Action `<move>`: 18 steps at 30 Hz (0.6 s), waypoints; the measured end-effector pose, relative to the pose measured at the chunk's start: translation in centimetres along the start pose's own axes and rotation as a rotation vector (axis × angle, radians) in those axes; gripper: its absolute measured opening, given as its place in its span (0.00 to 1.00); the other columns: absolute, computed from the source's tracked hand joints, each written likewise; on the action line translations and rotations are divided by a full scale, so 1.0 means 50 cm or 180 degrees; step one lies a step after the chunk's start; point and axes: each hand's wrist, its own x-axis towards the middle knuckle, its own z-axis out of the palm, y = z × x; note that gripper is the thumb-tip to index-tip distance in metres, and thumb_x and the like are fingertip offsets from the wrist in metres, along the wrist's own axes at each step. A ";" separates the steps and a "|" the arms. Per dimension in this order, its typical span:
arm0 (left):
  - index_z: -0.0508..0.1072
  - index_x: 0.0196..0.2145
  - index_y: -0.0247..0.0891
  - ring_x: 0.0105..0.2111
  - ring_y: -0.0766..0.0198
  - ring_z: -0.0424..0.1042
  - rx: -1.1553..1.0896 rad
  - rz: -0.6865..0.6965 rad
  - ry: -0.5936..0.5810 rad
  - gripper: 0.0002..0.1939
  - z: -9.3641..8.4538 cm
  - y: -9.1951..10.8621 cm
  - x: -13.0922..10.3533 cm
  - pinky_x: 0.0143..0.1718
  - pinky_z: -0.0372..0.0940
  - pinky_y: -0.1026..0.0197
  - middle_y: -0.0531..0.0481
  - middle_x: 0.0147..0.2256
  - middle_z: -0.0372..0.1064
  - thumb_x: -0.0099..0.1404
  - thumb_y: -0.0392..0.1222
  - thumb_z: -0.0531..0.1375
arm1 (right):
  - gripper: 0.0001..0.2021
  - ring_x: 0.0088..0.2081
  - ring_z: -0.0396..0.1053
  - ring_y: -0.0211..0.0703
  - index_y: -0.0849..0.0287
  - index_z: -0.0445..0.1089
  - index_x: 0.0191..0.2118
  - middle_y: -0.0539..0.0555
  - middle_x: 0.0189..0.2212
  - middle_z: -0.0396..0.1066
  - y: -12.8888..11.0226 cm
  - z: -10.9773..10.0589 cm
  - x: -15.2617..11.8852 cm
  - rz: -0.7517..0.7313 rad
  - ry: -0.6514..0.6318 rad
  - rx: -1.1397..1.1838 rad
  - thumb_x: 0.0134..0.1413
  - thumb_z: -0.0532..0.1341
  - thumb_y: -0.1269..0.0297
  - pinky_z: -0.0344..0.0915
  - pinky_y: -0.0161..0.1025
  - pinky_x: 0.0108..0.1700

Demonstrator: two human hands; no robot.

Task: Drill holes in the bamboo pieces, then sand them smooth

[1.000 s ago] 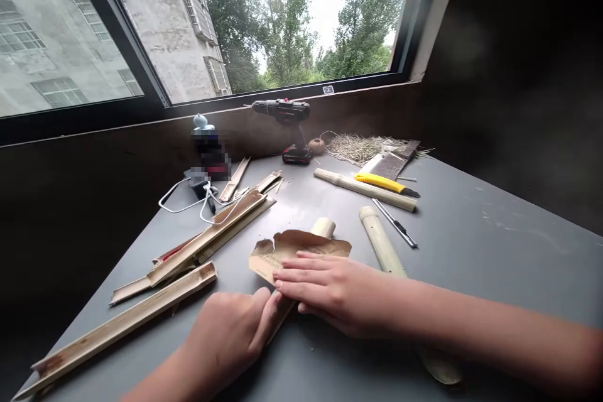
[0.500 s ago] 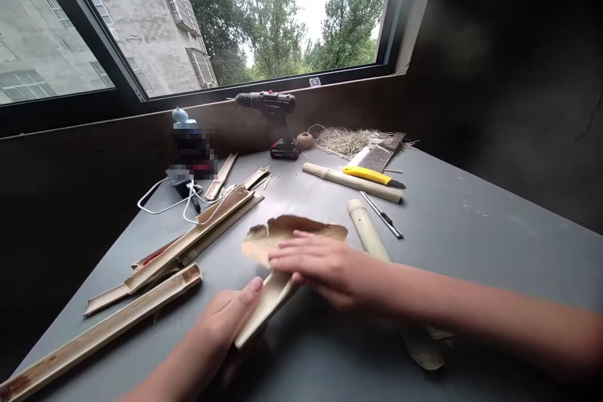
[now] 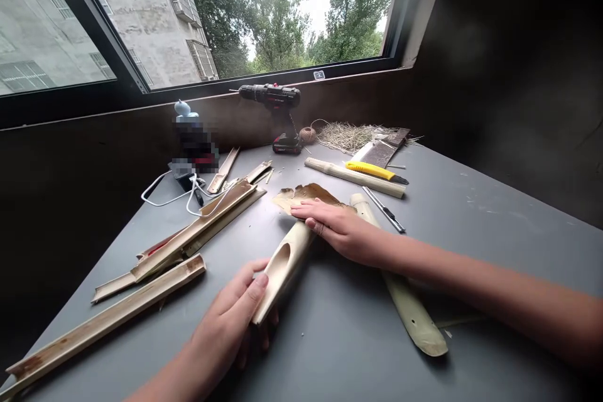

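Note:
My left hand (image 3: 240, 304) is wrapped round the near end of a pale bamboo tube (image 3: 294, 242) with an oval opening in its side and a slanted cut end. The tube's far end runs up to my right hand (image 3: 332, 226), which lies flat with fingers stretched over a tan, ragged-edged dry sheet (image 3: 313, 192). Part of the sheet is hidden beneath that hand. Under my right forearm passes a longer greenish bamboo piece (image 3: 414, 320) with small holes, resting on the grey table (image 3: 339, 352).
Split bamboo strips (image 3: 113, 317) lie at the left, near a white cable (image 3: 157, 202). Farther back are a drill (image 3: 285, 119), twine (image 3: 308, 134), straw (image 3: 346, 137), a bamboo stick (image 3: 353, 177), a yellow-handled tool (image 3: 370, 169) and a slim cutter (image 3: 384, 209).
Both hands, the tube and the sheet have shifted away and to the right. The tube has turned so its oval opening shows, and more of the greenish piece is visible.

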 end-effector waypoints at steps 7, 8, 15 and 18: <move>0.57 0.63 0.39 0.24 0.59 0.74 0.2886 0.1598 0.0965 0.29 -0.004 -0.036 -0.003 0.25 0.62 0.62 0.48 0.31 0.74 0.70 0.56 0.51 | 0.20 0.66 0.57 0.53 0.61 0.67 0.61 0.62 0.61 0.66 0.032 0.000 0.006 -0.0017 -0.0086 -0.0459 0.70 0.49 0.66 0.53 0.59 0.68; 0.60 0.61 0.38 0.23 0.59 0.73 0.3127 0.1663 0.0977 0.26 -0.003 -0.037 -0.002 0.24 0.60 0.62 0.49 0.29 0.74 0.71 0.54 0.49 | 0.20 0.67 0.57 0.53 0.60 0.67 0.61 0.61 0.62 0.66 0.027 0.000 0.005 0.0041 -0.0130 -0.0483 0.70 0.49 0.66 0.53 0.59 0.68; 0.66 0.46 0.41 0.23 0.64 0.68 0.1566 0.0853 0.0036 0.21 -0.009 -0.001 -0.002 0.25 0.60 0.65 0.54 0.26 0.70 0.72 0.59 0.46 | 0.22 0.70 0.49 0.48 0.63 0.61 0.65 0.58 0.65 0.60 -0.017 0.004 -0.010 -0.0522 -0.0623 0.0088 0.72 0.47 0.63 0.48 0.52 0.71; 0.63 0.49 0.39 0.17 0.69 0.62 0.0504 0.0256 -0.0335 0.27 -0.007 0.010 -0.002 0.18 0.55 0.66 0.52 0.30 0.73 0.69 0.66 0.47 | 0.21 0.69 0.53 0.50 0.61 0.65 0.63 0.59 0.64 0.62 0.003 -0.005 -0.002 -0.0181 -0.0510 0.0003 0.71 0.49 0.63 0.50 0.55 0.69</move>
